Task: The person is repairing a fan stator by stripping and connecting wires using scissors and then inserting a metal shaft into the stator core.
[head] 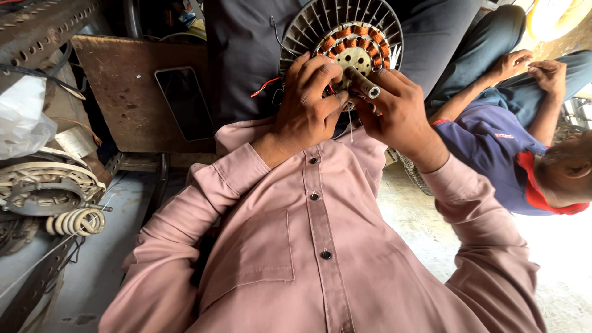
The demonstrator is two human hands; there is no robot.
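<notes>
Pink buttoned shirt sleeves (185, 246) lead up to both hands, meeting at a round grey-finned motor stator with copper coils (343, 37) resting on the lap. Left hand (306, 105) pinches its edge by red wires (264, 85); right hand (398, 111) grips the steel shaft (361, 82). Beside them sits a person in a blue shirt (493, 148).

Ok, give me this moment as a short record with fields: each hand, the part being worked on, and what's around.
left hand: fingers pinched at the lower edge of the copper coils
right hand: holds the metal shaft
motor part: round, finned metal rim, ring of copper coils, propped on the lap
wires: red wire trails out left of the left hand
phone: dark, lying on a rusty plate
nearby: another person in a blue shirt sits to the right
</notes>
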